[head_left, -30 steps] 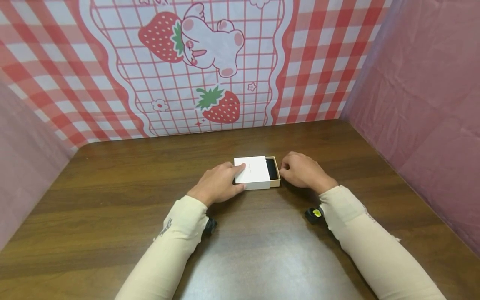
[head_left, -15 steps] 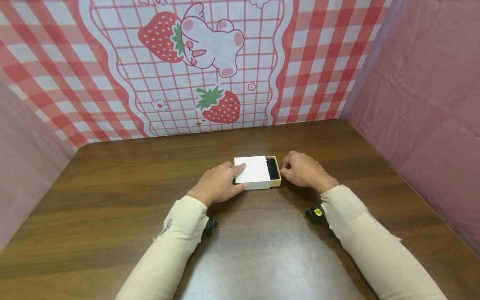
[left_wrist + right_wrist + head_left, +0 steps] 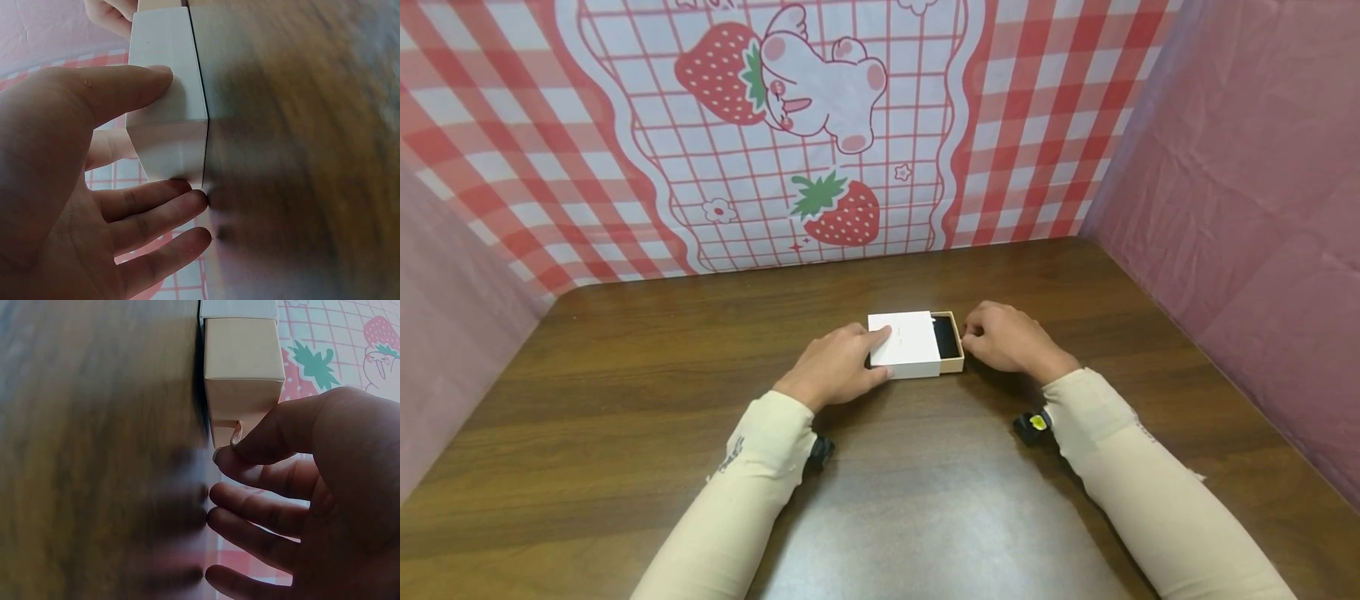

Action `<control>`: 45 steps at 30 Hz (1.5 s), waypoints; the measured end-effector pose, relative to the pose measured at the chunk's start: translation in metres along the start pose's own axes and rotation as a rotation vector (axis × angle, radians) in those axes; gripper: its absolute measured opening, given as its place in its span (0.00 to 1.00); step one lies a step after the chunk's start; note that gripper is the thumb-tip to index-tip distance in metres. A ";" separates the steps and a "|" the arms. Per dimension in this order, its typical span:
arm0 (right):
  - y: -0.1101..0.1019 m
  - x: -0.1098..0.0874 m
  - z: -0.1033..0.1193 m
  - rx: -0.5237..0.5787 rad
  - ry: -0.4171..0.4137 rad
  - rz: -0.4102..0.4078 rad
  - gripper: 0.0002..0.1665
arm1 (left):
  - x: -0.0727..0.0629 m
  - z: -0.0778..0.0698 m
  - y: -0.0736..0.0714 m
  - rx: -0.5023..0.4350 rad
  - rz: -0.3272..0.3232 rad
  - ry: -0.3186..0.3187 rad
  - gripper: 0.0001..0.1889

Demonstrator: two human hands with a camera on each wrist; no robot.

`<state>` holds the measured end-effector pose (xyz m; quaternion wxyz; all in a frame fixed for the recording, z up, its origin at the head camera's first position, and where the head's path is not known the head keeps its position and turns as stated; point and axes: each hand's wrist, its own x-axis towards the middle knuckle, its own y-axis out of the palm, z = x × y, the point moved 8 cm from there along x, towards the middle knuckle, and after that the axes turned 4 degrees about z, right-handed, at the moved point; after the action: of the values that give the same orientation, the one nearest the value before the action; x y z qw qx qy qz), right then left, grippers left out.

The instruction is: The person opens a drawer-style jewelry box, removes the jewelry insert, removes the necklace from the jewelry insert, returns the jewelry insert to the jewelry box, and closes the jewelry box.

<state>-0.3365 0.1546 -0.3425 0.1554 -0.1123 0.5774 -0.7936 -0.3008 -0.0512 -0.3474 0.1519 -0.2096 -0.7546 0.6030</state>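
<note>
White cover (image 3: 913, 343) of a 2-part box: flat on the tabletop, a bit right of center in the head view, between the 2 hands. Tan drawer (image 3: 244, 350) sticks partway out of its right end. Black interior (image 3: 947, 338) visible in the exposed part; can't tell if that's lining or contents. Small pull tab (image 3: 237, 432) on the drawer's end face.

Left hand (image 3: 838, 365) grips the cover at its left end: thumb on the near side, index finger across the top, other fingers spread at the end face. Right hand (image 3: 1006, 340) pinches the tab between thumb and index finger; its other 3 fingers sit apart, tips close to the table.

Both arms in cream sleeves (image 3: 1150, 492), 1 black device (image 3: 822, 452) at each wrist. Table (image 3: 880, 508) is brown wood grain. Behind it, red-white checked cloth (image 3: 1026, 125) with strawberry prints; pink fabric (image 3: 1262, 208) at both sides.
</note>
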 end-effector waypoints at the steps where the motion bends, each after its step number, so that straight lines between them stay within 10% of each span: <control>1: 0.000 0.000 0.000 -0.004 -0.002 0.000 0.08 | 0.000 0.000 0.000 0.002 -0.001 0.002 0.35; 45: -0.002 -0.002 -0.006 -0.006 -0.003 0.007 0.08 | -0.001 0.001 -0.001 -0.012 0.000 -0.016 0.35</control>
<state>-0.3368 0.1609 -0.3425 0.1586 -0.1119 0.5800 -0.7912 -0.3006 -0.0531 -0.3471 0.1444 -0.2056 -0.7595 0.6001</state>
